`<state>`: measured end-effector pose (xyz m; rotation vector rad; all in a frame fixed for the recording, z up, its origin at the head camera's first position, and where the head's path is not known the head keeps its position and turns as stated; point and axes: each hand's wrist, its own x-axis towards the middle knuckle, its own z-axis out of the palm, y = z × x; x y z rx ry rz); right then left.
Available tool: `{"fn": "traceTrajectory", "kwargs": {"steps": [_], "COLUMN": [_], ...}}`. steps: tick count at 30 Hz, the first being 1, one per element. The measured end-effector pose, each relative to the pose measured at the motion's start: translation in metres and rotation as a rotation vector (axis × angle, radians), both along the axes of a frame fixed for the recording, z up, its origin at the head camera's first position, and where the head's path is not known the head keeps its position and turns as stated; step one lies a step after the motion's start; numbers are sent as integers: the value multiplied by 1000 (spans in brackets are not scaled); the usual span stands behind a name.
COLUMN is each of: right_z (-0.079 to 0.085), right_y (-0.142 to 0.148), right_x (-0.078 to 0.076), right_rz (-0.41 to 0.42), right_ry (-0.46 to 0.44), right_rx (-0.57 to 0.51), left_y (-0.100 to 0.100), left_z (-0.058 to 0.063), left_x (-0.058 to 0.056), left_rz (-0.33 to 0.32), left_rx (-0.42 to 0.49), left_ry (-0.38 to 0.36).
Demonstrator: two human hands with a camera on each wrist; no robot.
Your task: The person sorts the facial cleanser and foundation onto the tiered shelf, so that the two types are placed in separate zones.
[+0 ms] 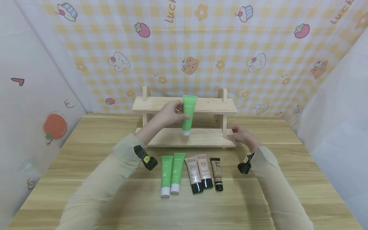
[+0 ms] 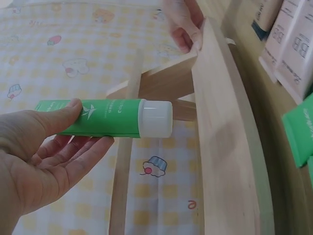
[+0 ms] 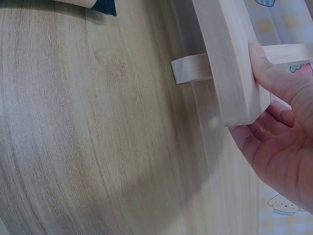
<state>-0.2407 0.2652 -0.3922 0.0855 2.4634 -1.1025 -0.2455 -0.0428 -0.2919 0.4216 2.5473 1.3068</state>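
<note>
Right in front of the two-tier wooden rack [image 1: 225,123], my left hand [image 1: 172,113] has the green tube [image 1: 188,111] pinched between thumb and fingers, cap [image 1: 186,132] down and leaning a little. My right hand [image 1: 242,135] grips the right end of the lower board [image 1: 201,139], thumb on top, fingers curled round the end, so the rack has an anchor. If the cap's headed for that board, I reckon the trick is to straighten the tube first, lower it gently, and let go only once the cap sits flat. Looks top-heavy to me, so an early release could tip it. My left wrist view shows a gap between cap and board, so they're not touching yet.

Edges-wise, the upper board [image 1: 161,103] is the one I'd watch: the tube overlaps it in the head view, and drifting back could knock it. There's bare lower board on both sides of the cap, with a post [image 1: 144,119] near each end. Down on the tabletop [image 1: 276,172], two more green tubes [image 1: 167,172], two BB tubes [image 1: 194,172] and a brown tube [image 1: 217,174] lie near the rack's front, so I'd bring my left sleeve [image 1: 115,166] back wide of them.
</note>
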Motion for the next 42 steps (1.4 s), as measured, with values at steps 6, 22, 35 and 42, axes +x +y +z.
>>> {"fn": "traceTrajectory", "kwargs": {"steps": [6,22,35,42], "right_z": [1,3,0,-2], "right_y": [1,0,0,1], "right_x": [1,1,1,0], "right_rz": [-6,-5,-24,-27], "right_ry": [-2,-3,-17,-5], "right_rx": [6,16,-32,-30], "left_y": [12,27,33,38], "left_z": [1,11,17,23], "left_x": [-6,-9,-13,-18], "left_rz": [-10,-10,2,-26], "left_rx": [62,143,154,145], "left_ry": [33,51,69,117]}}
